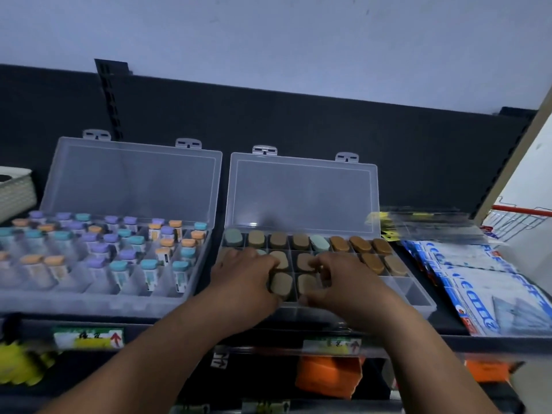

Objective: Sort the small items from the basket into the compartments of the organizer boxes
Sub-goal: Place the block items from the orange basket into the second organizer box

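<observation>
- Pale wall stood behind a dark shelf [442, 318] that carried two clear organizer boxes, both with their lids propped open.
- Both hands worked inside the right organizer box [418, 306]. The left hand [242, 273] had its fingers [264, 261] curled round a tan oval piece [280, 283] in the front row.
- The right hand [343, 276] seemed, through some blur, to pinch the neighbouring oval piece [307, 283] between its curled fingers [324, 265] and thumb.
- To do this step well, each piece likely wanted lowering flat into its own cell, one per cell, and pressing until level. Empty cells [410, 291] lay just right of the right fingers.
- Counted beyond the fingers was a back row of oval pieces [300, 241], eight in all: six tan or brown, two greenish.
- At least four showed in the middle row and two in front; the hands hid any others.
- Left of the fingers, the left organizer box [89, 303] held roughly three dozen small bottles [149, 271], with about a dozen caps each of purple, teal and orange.
- One woven basket [15, 189] sat well apart, far left of the fingers.
</observation>
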Tool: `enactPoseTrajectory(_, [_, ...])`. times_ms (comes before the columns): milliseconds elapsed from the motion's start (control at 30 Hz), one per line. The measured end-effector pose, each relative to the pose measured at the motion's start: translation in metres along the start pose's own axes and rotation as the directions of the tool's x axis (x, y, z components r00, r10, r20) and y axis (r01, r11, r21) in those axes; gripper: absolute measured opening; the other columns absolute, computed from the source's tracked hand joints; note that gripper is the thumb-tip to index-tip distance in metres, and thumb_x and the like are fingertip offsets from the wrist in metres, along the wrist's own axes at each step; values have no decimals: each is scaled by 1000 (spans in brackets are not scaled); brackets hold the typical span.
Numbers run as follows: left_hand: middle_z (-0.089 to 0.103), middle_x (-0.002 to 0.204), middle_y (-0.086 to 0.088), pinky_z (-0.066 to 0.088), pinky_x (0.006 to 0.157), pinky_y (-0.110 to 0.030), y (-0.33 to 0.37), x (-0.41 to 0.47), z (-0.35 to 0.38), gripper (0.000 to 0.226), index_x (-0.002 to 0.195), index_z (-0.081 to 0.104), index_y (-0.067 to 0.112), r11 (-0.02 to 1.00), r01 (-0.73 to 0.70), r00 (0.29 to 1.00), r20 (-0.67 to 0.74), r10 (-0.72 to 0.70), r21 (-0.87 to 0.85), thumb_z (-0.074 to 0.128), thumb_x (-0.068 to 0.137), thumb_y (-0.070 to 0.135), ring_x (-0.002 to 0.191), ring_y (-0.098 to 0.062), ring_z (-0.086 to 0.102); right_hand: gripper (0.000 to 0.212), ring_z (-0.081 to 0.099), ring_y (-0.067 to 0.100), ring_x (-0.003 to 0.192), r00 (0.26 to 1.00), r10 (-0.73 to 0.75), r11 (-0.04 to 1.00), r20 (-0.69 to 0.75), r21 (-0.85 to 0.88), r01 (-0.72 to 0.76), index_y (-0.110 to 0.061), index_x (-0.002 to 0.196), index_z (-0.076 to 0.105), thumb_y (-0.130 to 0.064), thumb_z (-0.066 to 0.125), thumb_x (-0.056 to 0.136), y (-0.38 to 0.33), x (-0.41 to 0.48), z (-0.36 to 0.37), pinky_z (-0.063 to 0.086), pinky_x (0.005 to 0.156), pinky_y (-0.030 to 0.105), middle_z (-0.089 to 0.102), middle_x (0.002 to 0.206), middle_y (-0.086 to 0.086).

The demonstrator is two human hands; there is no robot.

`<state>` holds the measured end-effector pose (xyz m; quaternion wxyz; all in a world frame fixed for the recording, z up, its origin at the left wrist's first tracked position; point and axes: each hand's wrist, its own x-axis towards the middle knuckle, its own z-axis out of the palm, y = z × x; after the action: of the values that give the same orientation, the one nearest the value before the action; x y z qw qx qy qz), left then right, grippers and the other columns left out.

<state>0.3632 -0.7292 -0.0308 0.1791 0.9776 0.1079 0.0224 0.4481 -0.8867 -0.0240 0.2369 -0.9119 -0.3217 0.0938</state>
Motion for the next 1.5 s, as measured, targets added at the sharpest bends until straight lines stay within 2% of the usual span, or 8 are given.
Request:
enactPoseTrajectory(100, [37,141,2,30,108,-39,-5,-7,-4,63,141,37,34,1000,21,998,-53,-21,-6,62,83,38,133,-22,26,45,50,8,96,996,-52,996,-77,-78,46,-30,124,53,-43,68,84,-15,-2,-4,43,74,23,48,108,-10])
enactPoseTrajectory(267, [37,141,5,24,105,-33,-29,-30,-19,55,139,39,31,995,-2,945,-324,33,96,57,87,37,132,-19,27,38,45,12,112,971,-203,969,-123,-169,181,-32,130,49,-40,57,93,-56,-3,9,33,81,25,46,118,-8])
enactPoseTrajectory(333, [34,146,2,23,108,-36,-47,-41,-30,57,140,38,28,983,6,915,-397,68,183,57,87,40,136,-22,25,50,39,18,129,964,-242,954,-109,-205,217,-28,141,42,-41,54,94,-72,-2,18,34,101,29,43,139,-3])
enactPoseTrajectory(400, [30,152,-2,20,111,-41,-67,-57,-42,61,142,35,27,966,67,897,-439,52,251,57,88,44,142,-26,20,58,25,21,140,961,-268,938,-72,-248,243,-27,149,31,-43,50,96,-92,-1,28,21,114,32,29,154,-1])
enactPoseTrajectory(500, [21,157,-1,14,114,-41,-101,-82,-61,66,146,28,28,939,164,894,-447,-12,303,51,89,51,146,-24,9,62,15,21,146,951,-307,916,-41,-282,284,-28,152,23,-45,46,97,-128,1,43,13,117,31,16,161,0])
enactPoseTrajectory(667, [12,159,1,8,116,-41,-160,-135,-97,68,149,18,29,918,271,901,-413,-135,291,41,92,56,147,-21,1,64,15,20,147,919,-393,886,-9,-272,376,-28,152,20,-47,46,97,-207,2,79,13,118,30,15,161,0])
enactPoseTrajectory(1100, [14,158,1,10,115,-41,-352,-301,-195,69,149,16,28,801,515,827,-423,-371,304,37,92,60,146,-21,5,70,12,18,147,799,-596,774,81,-204,599,-27,153,18,-48,49,95,-441,0,199,13,119,32,13,161,-2])
enactPoseTrajectory(1500, [23,155,2,20,114,-41,-474,-309,-253,69,149,20,28,754,627,740,-448,-501,193,43,91,58,142,-19,19,70,17,15,146,724,-654,687,221,-228,690,-28,153,18,-49,51,94,-556,83,232,21,118,35,16,161,-5])
